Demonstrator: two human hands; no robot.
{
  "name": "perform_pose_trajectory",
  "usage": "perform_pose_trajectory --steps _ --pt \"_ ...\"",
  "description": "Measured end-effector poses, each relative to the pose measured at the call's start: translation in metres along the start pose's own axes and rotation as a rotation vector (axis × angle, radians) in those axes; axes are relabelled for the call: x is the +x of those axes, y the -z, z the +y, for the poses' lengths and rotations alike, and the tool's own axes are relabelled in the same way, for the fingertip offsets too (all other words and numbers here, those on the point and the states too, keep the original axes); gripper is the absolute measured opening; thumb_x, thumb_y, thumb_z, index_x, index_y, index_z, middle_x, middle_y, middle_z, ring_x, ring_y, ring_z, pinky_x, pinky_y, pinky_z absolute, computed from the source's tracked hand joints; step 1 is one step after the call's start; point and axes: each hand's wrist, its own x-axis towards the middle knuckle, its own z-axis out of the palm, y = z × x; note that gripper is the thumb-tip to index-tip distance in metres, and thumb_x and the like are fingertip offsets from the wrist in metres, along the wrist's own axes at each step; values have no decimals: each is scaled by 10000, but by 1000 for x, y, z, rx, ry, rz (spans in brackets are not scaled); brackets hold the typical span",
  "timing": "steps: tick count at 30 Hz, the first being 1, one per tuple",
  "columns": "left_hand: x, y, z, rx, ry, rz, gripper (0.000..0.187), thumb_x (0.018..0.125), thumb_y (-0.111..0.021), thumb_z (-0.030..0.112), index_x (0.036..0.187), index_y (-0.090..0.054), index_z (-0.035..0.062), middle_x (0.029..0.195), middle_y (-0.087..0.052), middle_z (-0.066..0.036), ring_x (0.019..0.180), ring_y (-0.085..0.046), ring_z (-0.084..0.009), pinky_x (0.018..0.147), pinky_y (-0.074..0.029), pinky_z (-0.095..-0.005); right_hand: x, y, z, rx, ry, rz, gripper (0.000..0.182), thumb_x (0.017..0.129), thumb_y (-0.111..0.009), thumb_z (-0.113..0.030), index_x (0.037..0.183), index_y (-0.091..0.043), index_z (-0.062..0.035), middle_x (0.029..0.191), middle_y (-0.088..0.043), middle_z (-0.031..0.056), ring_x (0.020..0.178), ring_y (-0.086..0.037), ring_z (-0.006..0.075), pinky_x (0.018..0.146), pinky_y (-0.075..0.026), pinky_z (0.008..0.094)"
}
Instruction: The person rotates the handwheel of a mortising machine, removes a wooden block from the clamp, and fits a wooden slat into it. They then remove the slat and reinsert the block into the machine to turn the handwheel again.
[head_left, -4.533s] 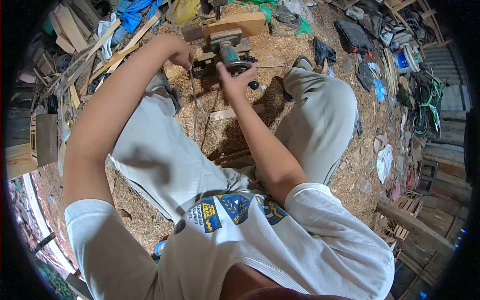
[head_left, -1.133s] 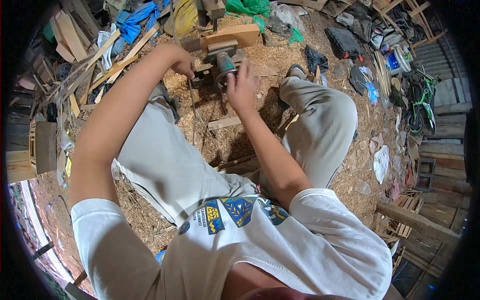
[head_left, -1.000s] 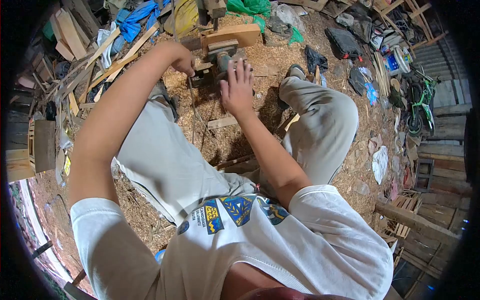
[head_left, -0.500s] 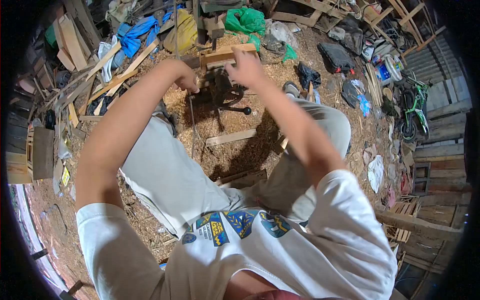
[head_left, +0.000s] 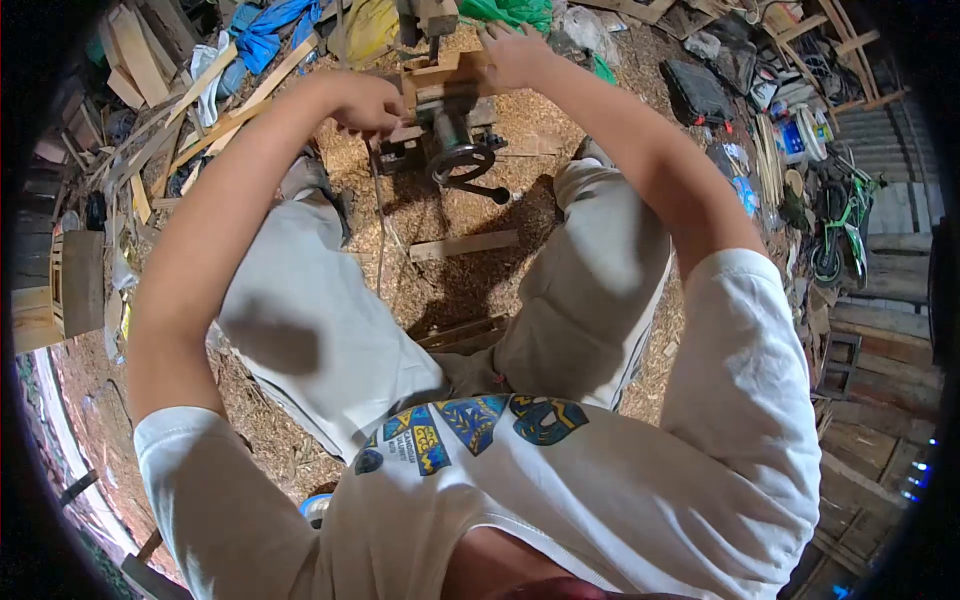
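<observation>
A wooden block (head_left: 445, 72) lies across the top of a dark metal machine with a handwheel (head_left: 462, 162) and a crank arm ending in a black knob. My left hand (head_left: 368, 104) is at the block's left end, fingers curled inward; what they close on, if anything, is hidden. At the opposite end, my right hand (head_left: 518, 58) touches the block, its fingers stretched out past the far edge. Above the block, a narrow metal tool (head_left: 434, 48) points down from an upper machine part (head_left: 436, 14).
Wood shavings cover the ground, where a loose wooden strip (head_left: 465, 245) lies between my legs. Planks (head_left: 215, 140) are piled at left. A black case (head_left: 700, 92) and a green bicycle (head_left: 842, 235) stand at right.
The camera view has shifted, so the machine sits higher in it. My right hand has moved from above the block to its right end. My left hand has come nearer the left end.
</observation>
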Motion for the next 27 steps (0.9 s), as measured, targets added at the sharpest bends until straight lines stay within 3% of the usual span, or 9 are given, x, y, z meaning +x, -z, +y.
perform_pose_trajectory --steps 1,3,6,10,12,15,22,24,27 --pt "1 -1 -3 47 -68 67 304 1051 -597 322 1053 -728 48 860 -747 -104 779 -681 -249 749 -528 -435 1 -9 -3 8 10 -9 585 1000 -622 -395 1477 -560 -61 1398 -668 168 1296 -658 308 1115 -498 539" --pt "-7 4 -3 66 -51 86 308 1050 -601 319 1023 -707 31 841 -727 -118 761 -663 -267 736 -517 -449 16 -15 -10 91 -88 -365 621 992 -636 -426 1466 -538 -38 1444 -638 154 1332 -637 303 1129 -485 544" --pt "-6 -4 -17 71 -64 114 344 1049 -613 321 954 -657 -6 780 -667 -152 722 -623 -300 706 -490 -482 27 0 -12 193 49 -577 667 960 -691 -476 1449 -551 -43 1404 -655 159 1325 -642 313 1118 -500 535" --pt "-11 -1 -20 117 -90 161 353 1049 -609 323 944 -645 -12 771 -646 -175 726 -625 -333 712 -492 -490 21 -12 -10 285 -16 -525 646 945 -752 -444 1419 -573 -45 1370 -666 151 1279 -663 329 1063 -545 522" --pt "-12 -4 -26 133 -96 159 354 1048 -604 320 940 -636 -15 807 -653 -193 768 -635 -359 731 -495 -497 20 -22 -8 363 -11 -419 570 948 -780 -358 1390 -588 -54 1343 -676 146 1237 -679 344 992 -585 511" --pt "-13 -11 -30 127 -83 151 346 1048 -600 321 961 -631 -12 855 -658 -208 816 -642 -377 758 -498 -502 17 -25 -4 405 -12 -429 520 959 -778 -298 1387 -588 -72 1332 -681 139 1202 -691 352 951 -597 519" --pt "-14 -12 -32 110 -40 99 340 1049 -593 318 999 -618 -17 898 -662 -209 837 -642 -387 786 -499 -506 11 -43 25 459 -12 -496 515 934 -798 -304 1362 -610 -85 1301 -698 131 1161 -701 358 942 -596 515" --pt "-13 -16 -34 112 -47 116 334 1044 -595 314 999 -620 -16 900 -664 -212 835 -642 -388 783 -500 -503 -5 -55 42 500 -9 -449 593 907 -802 -284 1426 -589 -91 1193 -716 185 1112 -708 380 941 -585 509" --pt "-15 -13 -29 126 -47 125 329 1032 -605 311 989 -625 -15 899 -671 -217 822 -643 -387 771 -502 -499 -27 -54 60 503 6 -354 609 886 -822 -277 1420 -591 -93 1189 -715 185 1091 -711 388 945 -578 511"
